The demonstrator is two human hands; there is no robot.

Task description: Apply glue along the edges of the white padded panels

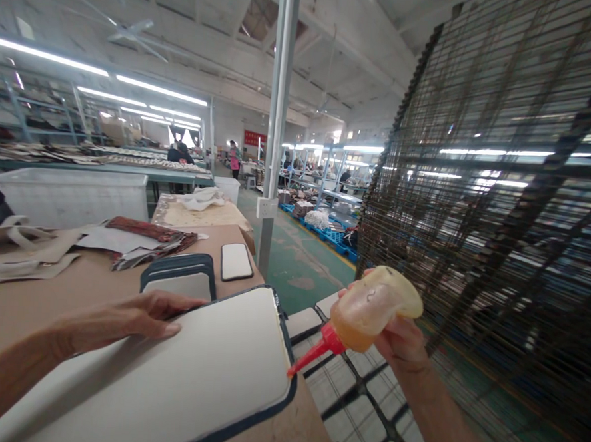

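Note:
A large white panel with a dark blue edge and rounded corners lies over the front of the table. My left hand grips its far edge, thumb on the white face and fingers mostly beyond the rim. In my right hand is a squeeze bottle of amber liquid, tilted down to the left. Its red nozzle tip touches the panel's right edge near the corner. A thin wet-looking line runs along that edge. Behind the panel sit a stack of dark-edged panels and one small white panel.
A wire rack leans upright on the right, with metal grids below it. Cloth pieces and a cream bag lie on the brown table. A pole stands past the table's far corner. Other people are far back.

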